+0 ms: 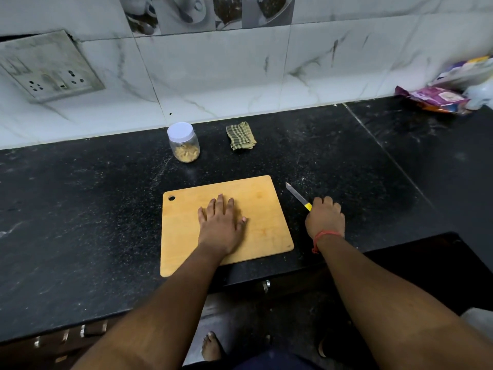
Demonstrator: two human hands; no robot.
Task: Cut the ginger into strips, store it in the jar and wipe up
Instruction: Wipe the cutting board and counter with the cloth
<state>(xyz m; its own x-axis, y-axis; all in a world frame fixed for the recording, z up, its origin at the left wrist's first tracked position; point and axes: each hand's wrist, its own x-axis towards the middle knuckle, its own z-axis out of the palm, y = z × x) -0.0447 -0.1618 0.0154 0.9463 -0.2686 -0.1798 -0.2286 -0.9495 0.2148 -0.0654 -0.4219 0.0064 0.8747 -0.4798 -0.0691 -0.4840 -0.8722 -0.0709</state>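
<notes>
Knife [298, 196] in right hand [325, 217] apparently points back-left.

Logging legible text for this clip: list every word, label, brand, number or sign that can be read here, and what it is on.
No text can be read.
Purple packets at the far right of the counter: printing present, too blurred to read.
Jar: no label visible.
Knife and cutting board: no markings visible.
Switch panel on the wall: no legible marks.
</notes>
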